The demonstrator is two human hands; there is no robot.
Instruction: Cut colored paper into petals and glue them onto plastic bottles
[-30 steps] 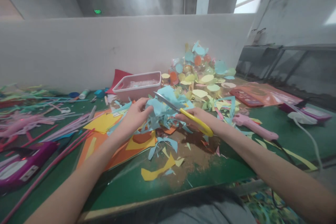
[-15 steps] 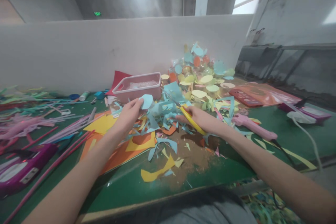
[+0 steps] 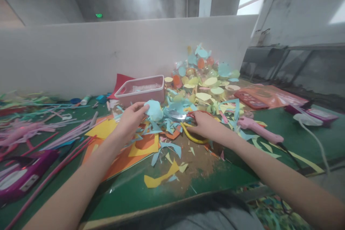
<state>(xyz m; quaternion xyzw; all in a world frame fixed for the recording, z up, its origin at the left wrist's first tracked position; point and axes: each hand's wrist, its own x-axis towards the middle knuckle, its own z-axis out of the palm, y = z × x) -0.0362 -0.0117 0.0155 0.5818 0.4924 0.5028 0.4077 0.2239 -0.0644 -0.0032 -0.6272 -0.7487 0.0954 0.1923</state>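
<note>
My left hand (image 3: 132, 118) pinches a roughly round piece of light blue paper (image 3: 155, 110) by its left edge. To the right of it, my right hand (image 3: 206, 124) has hold of scissors with yellow handles (image 3: 192, 138). Their metal blades (image 3: 178, 116) point left, low over the heap, and look a little blurred. A gap lies between the blade tips and the held paper. Beneath both hands spread blue paper scraps (image 3: 168, 146), and an orange and yellow paper stack (image 3: 126, 156) lies under my left wrist.
A pink basket (image 3: 140, 97) stands behind my left hand. Round paper pieces and clear cups (image 3: 203, 79) are piled at the back. A pink glue gun (image 3: 261, 131) lies right, near a red phone (image 3: 250, 100). Pink and purple strips (image 3: 64, 133) and a purple device (image 3: 25, 172) lie left.
The scissors have swung from pointing up and left to lying lower, pointing left. The blue paper in my left hand has turned to show more of its face and moved slightly right.
</note>
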